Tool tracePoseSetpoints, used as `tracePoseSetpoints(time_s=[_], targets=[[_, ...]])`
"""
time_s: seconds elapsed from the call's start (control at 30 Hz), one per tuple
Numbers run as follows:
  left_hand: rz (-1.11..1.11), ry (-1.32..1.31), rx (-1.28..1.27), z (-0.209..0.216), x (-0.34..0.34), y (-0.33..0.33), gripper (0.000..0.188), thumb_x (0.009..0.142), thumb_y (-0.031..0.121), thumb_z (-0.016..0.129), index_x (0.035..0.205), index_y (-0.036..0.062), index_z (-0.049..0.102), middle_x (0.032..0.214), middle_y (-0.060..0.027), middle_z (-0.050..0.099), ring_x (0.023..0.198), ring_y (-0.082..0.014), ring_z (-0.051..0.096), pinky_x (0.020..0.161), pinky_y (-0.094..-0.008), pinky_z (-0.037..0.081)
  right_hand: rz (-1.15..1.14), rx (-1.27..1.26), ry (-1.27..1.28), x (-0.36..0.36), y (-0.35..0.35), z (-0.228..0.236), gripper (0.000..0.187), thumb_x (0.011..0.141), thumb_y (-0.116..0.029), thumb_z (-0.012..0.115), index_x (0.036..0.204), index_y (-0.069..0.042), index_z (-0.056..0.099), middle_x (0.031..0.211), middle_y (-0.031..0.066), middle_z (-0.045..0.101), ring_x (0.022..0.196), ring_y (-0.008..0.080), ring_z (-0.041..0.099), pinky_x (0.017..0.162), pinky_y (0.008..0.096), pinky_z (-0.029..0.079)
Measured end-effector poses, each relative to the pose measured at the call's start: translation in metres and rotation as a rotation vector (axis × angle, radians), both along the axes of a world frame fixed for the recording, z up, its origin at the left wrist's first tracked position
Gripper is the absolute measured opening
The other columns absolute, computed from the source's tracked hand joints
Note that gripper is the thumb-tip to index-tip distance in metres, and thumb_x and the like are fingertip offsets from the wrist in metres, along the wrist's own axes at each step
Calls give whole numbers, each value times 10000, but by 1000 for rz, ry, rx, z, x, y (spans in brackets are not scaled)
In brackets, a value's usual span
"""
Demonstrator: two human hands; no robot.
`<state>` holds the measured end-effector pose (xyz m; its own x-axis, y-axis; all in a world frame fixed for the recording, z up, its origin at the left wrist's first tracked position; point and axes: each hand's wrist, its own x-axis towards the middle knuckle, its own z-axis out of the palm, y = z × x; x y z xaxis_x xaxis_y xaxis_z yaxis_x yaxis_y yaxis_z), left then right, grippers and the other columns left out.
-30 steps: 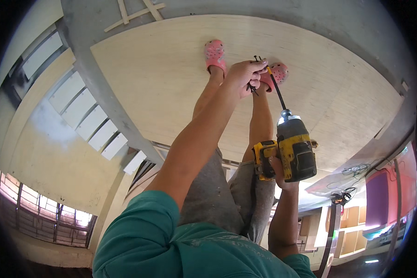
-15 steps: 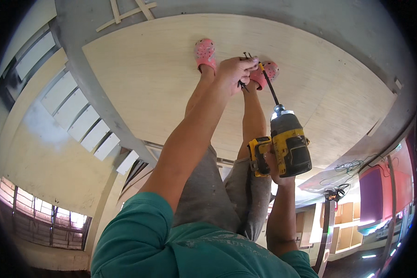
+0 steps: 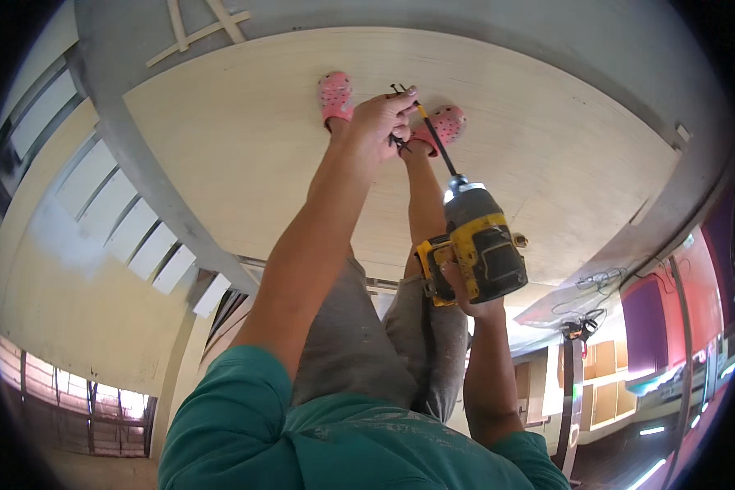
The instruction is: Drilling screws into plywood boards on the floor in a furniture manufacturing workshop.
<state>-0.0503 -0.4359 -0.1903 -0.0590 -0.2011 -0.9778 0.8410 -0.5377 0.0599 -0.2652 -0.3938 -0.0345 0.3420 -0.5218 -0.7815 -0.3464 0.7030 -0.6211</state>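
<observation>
My left hand [image 3: 380, 124] is closed around several dark screws [image 3: 398, 144], whose ends stick out above and below the fingers. My right hand [image 3: 469, 296] grips the handle of a yellow and black cordless impact driver [image 3: 486, 247]. A long dark driver bit [image 3: 438, 140] with a yellow band reaches from the driver's nose to the thumb and fingertips of my left hand. Whether a screw sits on the bit's tip is too small to make out. Below the hands lies a broad pale plywood panel [image 3: 245, 139], with my pink clogs [image 3: 336, 96] on it.
Thin wooden strips [image 3: 189, 39] lie beyond the panel's far left edge. Several white boards [image 3: 131, 230] stand in a row at the left. On the right are tangled cables [image 3: 600, 282], a power tool [image 3: 581, 328] on a post and open wooden shelving [image 3: 611, 384].
Both hands, the screws and the driver appear farther left in the view, and so do the panel and clogs. The bit's tip stays at my left fingertips, and both grips are kept.
</observation>
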Motion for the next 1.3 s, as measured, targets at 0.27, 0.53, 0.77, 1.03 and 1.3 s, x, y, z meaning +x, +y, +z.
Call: tracePoseSetpoints(time_s=[0.27,0.53,0.77,1.03,1.3], targets=[[-263,117,-47,-17,6,1,184,797,171,618,740,54,488,624,31,415,398,-28,265,346,-181,230,96,-226,-37,-16,-8,-12,263,642,-170,697,839,-32,590,789,71,612,699,174,595,635,304,479],[-235,112,75,-30,15,13,160,836,195,573,750,73,515,606,36,426,399,-16,298,335,-150,234,218,-69,-13,10,-12,-26,387,607,-122,698,950,2,568,895,87,622,816,146,597,738,262,465],[-42,-25,155,-132,17,28,147,869,177,505,770,69,489,626,-4,447,439,-73,306,378,-210,246,288,-27,230,76,-6,-109,419,652,-124,676,1031,-29,525,874,126,629,818,248,628,709,315,491],[-450,-258,342,-249,22,16,80,751,131,577,695,74,580,658,-94,585,600,-228,596,517,-352,459,130,-165,288,124,10,-218,443,633,-187,709,1008,-37,526,853,142,634,795,289,623,696,328,494],[-440,-136,325,-278,40,25,103,759,133,531,693,71,580,703,-108,621,629,-215,621,520,-345,461,116,-61,334,149,18,-245,411,642,-195,713,982,-41,540,851,133,636,801,258,631,694,318,496]])
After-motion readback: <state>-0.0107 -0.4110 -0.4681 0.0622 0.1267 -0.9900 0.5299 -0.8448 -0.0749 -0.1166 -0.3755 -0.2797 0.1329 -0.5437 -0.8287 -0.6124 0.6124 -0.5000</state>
